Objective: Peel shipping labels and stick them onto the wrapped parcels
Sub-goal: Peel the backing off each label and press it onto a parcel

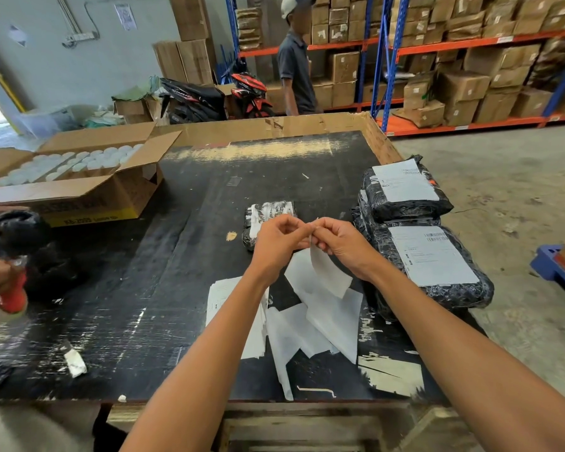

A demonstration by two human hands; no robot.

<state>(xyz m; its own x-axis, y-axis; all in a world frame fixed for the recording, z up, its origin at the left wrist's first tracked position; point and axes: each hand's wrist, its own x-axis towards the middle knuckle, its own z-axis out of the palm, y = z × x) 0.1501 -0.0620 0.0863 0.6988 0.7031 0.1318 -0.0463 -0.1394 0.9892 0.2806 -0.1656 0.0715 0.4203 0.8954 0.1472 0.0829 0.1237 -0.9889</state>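
Both my hands are raised over the middle of the black table (183,288). My left hand (279,238) and my right hand (338,238) pinch the top corner of a white shipping label (328,272) that hangs down between them. Just behind my hands lies a small black wrapped parcel (265,215) with no label. At the right, two black wrapped parcels are stacked, the upper one (405,190) and the lower one (437,265), each with a white label on top. A stack of labels (219,298) lies below my left forearm.
Loose white backing sheets (323,324) lie on the table near me. An open carton of white-lidded jars (75,177) stands at the back left. Another person's hands (0,275) work on a black parcel at the left edge. A person stands by shelves of boxes (470,60).
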